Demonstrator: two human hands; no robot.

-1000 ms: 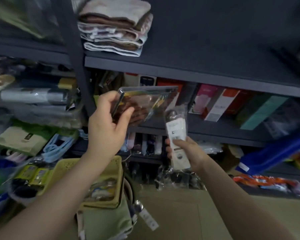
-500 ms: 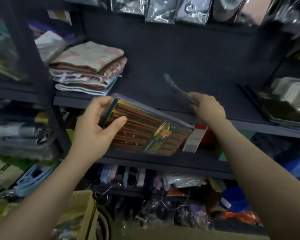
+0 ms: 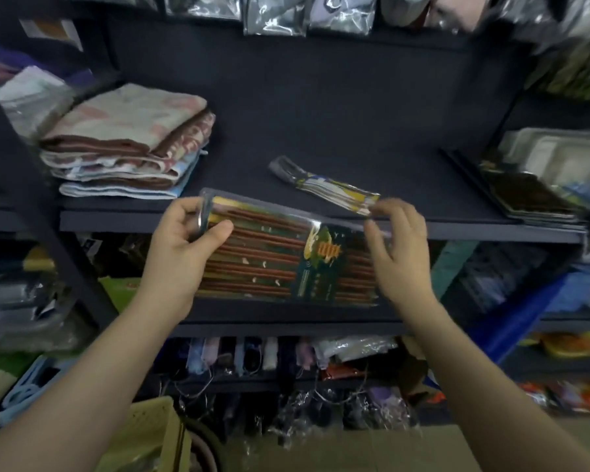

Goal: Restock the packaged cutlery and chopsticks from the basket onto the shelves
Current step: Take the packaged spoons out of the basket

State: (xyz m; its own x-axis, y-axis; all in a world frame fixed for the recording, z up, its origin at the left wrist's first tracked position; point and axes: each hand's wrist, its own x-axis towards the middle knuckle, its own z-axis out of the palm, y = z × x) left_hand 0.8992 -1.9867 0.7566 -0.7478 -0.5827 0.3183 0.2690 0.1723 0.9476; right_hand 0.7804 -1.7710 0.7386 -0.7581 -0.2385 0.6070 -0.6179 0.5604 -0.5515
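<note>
Right now I am gripping the chopstick pack [image 3: 280, 260] by its end in my left hand [image 3: 184, 253], thumb on top, tilting it level with the shelf [image 3: 321, 114] ahead so it can slide in flat. My right hand [image 3: 399, 253] is hovering released over the pack's other end, steadying it. Just beyond those fingertips, the cutlery packet [image 3: 324, 185] is lying on the shelf.

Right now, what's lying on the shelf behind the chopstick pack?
A slim cutlery packet lies on the dark shelf, just behind the chopstick pack. The right hand hides its near end.
</note>
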